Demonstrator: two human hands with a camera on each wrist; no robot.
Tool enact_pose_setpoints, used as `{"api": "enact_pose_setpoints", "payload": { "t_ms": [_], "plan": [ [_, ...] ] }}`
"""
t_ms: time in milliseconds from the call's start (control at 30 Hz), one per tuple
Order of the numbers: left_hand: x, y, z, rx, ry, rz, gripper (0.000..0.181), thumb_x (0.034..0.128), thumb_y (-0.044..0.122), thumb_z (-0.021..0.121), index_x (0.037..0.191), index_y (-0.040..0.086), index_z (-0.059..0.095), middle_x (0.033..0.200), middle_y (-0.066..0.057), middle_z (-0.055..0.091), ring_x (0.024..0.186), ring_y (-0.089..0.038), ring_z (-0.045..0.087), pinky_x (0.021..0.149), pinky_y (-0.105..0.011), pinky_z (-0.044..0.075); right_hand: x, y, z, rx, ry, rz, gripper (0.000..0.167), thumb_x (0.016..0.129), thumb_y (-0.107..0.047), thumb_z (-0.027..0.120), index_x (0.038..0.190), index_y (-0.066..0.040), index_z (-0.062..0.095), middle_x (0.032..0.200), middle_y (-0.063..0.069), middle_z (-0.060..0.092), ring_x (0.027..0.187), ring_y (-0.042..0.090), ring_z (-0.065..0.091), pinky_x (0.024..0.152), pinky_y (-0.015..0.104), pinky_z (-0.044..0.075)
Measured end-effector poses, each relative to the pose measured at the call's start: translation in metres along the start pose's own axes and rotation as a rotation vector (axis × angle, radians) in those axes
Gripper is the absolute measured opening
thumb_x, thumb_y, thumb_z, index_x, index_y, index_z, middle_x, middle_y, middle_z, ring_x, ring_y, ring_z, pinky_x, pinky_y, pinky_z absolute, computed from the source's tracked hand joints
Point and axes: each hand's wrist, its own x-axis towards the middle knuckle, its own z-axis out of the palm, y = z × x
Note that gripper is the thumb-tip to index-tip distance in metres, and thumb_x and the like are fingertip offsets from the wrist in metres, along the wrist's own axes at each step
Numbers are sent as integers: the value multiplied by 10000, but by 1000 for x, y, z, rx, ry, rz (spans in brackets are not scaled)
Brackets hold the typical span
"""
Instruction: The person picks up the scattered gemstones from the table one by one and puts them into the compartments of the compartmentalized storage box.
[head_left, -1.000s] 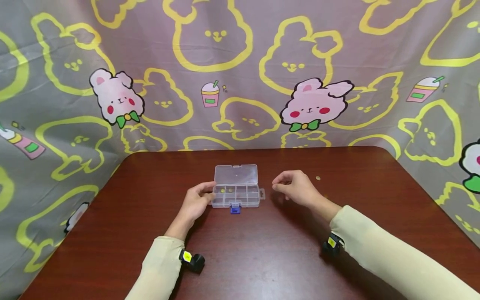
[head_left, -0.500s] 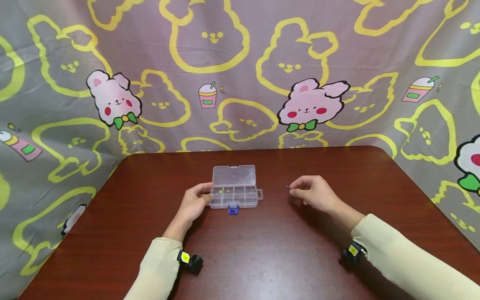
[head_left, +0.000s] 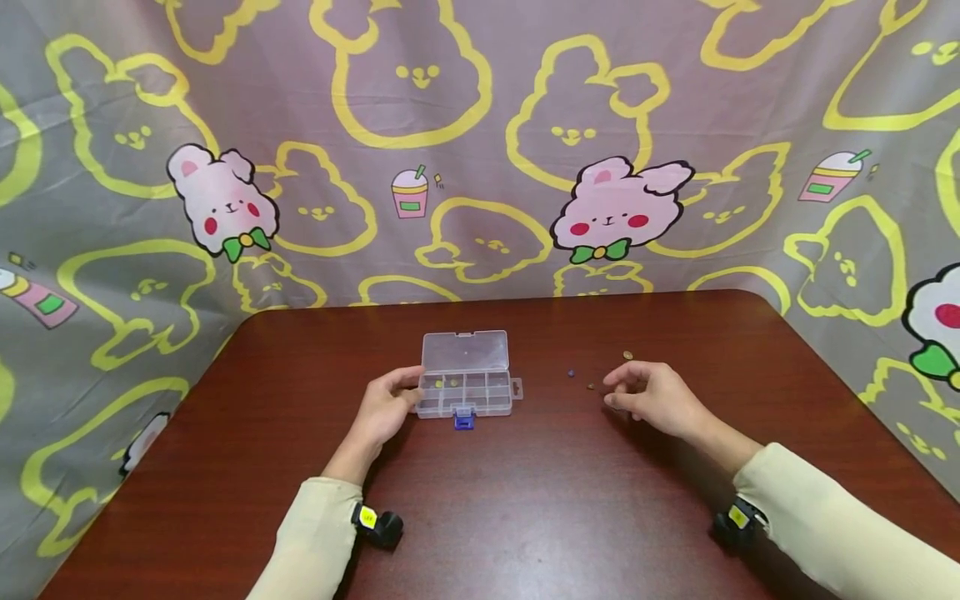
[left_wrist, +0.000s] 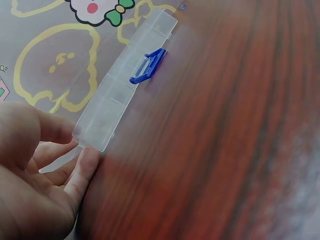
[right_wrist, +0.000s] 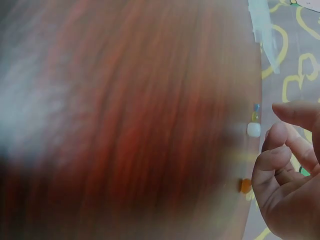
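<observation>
A clear plastic compartment box (head_left: 465,410) with a blue latch (head_left: 464,422) lies on the table, its lid (head_left: 465,352) raised at the back. Two small yellowish beads (head_left: 438,384) sit in its back compartments. My left hand (head_left: 384,408) grips the box's left end between thumb and fingers, as the left wrist view also shows. To the right of the box, my right hand (head_left: 654,398) hovers low with fingers bent, thumb and index apart, holding nothing visible. Near its fingertips lie a blue bead (head_left: 571,373) and a brownish bead (head_left: 590,386); a gold-coloured bead (head_left: 627,355) lies just behind.
In the right wrist view, a white bead (right_wrist: 254,130) and an orange bead (right_wrist: 245,186) lie near the right hand. The brown wooden table (head_left: 525,500) ends at a patterned curtain (head_left: 480,150) behind.
My right hand has moved away from the box, rightward and slightly nearer, uncovering the blue and brownish beads. My left hand stays on the box. The head view has shifted slightly.
</observation>
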Motion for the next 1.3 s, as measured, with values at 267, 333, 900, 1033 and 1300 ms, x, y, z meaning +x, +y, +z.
{"api": "enact_pose_setpoints", "payload": {
  "t_ms": [267, 333, 900, 1033, 1300],
  "plan": [
    [-2, 2, 0, 2, 2, 0, 374, 918, -44, 608, 1291, -49, 636, 1200, -243, 646, 912, -240, 631, 697, -223, 509, -5, 7, -4, -28, -5, -2, 222, 860, -64, 773, 1047, 17, 686, 770, 69, 603, 573, 180, 556, 505, 282, 476],
    [-1, 2, 0, 2, 1, 1, 375, 916, -50, 606, 1290, -53, 635, 1198, -246, 645, 904, -232, 631, 694, -220, 508, -5, 9, -5, -29, -2, 4, 220, 862, -82, 776, 1043, 9, 690, 778, 67, 605, 579, 183, 559, 511, 283, 481],
    [-3, 4, 0, 2, -6, 3, 375, 924, -38, 607, 1298, -50, 631, 1192, -241, 646, 920, -243, 626, 701, -227, 506, -4, 15, -5, -62, -22, 5, 176, 883, -124, 763, 1018, -24, 711, 753, 33, 627, 591, 171, 562, 506, 278, 463],
    [-2, 3, 0, 4, -5, 4, 372, 921, -43, 607, 1292, -53, 633, 1189, -241, 648, 894, -207, 624, 699, -227, 506, -4, 14, -5, -68, -35, 3, 176, 885, -108, 756, 1028, -15, 713, 753, 30, 629, 592, 169, 558, 502, 275, 455],
    [-1, 1, 0, -5, 2, 3, 379, 910, -55, 604, 1287, -58, 635, 1177, -249, 650, 855, -160, 619, 691, -217, 507, -3, 12, -3, -83, -50, 2, 154, 877, -74, 741, 1017, -9, 729, 741, 23, 618, 584, 165, 551, 489, 268, 442]
  ]
}}
